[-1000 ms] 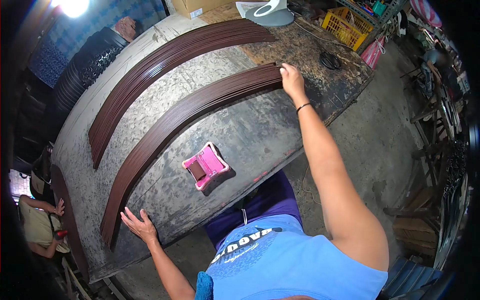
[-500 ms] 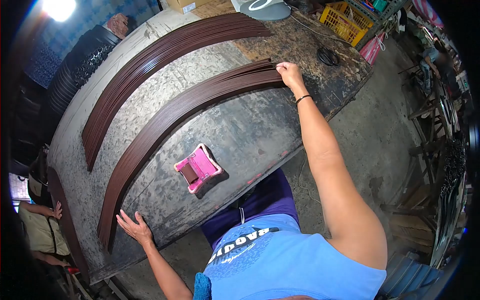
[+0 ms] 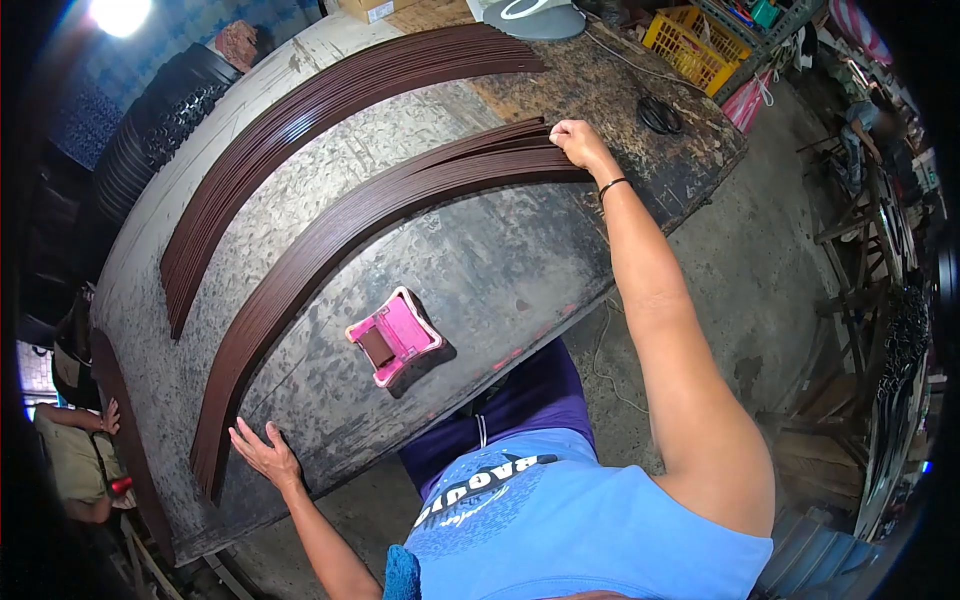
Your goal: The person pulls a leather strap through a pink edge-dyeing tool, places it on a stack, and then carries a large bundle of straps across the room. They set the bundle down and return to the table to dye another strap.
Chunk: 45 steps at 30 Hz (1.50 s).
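A long bundle of thin dark-brown strips [image 3: 330, 235] lies across the worn grey metal table [image 3: 470, 260]. My right hand [image 3: 577, 142] grips the bundle's far right end, where a few strips fan apart. My left hand [image 3: 262, 452] lies flat with spread fingers on the table, touching the bundle's near left end. A second, similar bundle of brown strips [image 3: 310, 110] lies farther back, parallel to the first.
A pink tape dispenser [image 3: 392, 337] sits on the table near me. A yellow crate [image 3: 698, 42], a grey-white object [image 3: 530, 15] and a black cable coil [image 3: 660, 115] are at the far right. Another person [image 3: 70, 450] crouches at the left. Stacked dark parts [image 3: 160, 130] lean behind the table.
My right hand has closed on the strip ends and pulled them slightly toward me, fanning some apart. My left hand slid a little left along the bundle's near end.
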Available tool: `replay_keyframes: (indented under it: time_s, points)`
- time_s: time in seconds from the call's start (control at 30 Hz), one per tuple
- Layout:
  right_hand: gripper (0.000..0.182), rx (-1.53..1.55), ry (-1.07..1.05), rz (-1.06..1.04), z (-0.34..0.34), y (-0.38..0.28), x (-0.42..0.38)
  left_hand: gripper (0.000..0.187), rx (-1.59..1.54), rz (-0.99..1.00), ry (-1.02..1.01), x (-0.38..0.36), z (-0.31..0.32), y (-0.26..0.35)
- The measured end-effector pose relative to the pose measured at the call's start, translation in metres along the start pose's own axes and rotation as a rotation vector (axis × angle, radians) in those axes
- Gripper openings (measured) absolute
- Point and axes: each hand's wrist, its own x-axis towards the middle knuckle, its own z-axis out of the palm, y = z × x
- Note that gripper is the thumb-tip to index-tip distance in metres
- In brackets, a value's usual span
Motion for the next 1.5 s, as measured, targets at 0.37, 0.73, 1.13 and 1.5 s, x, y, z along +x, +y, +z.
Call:
replay_keyframes:
  time_s: [0.37, 0.73, 1.13, 1.5]
  points:
    - [0.010, 0.150, -0.149, 0.040, -0.009, -0.012, 0.004, 0.063, -0.004, 0.003, -0.015, 0.001, 0.002, -0.004]
    - [0.013, -0.260, -0.120, -0.126, -0.028, -0.060, -0.022, 0.062, -0.005, -0.025, -0.031, 0.001, 0.000, 0.000]
    - [0.015, -0.311, -0.208, -0.066, -0.025, -0.046, -0.002, 0.062, -0.028, -0.001, -0.003, 0.001, 0.004, -0.005]
    - [0.007, -0.643, -0.184, -0.302, -0.033, -0.073, -0.023, 0.063, -0.036, -0.021, -0.014, 0.000, 0.003, -0.004]
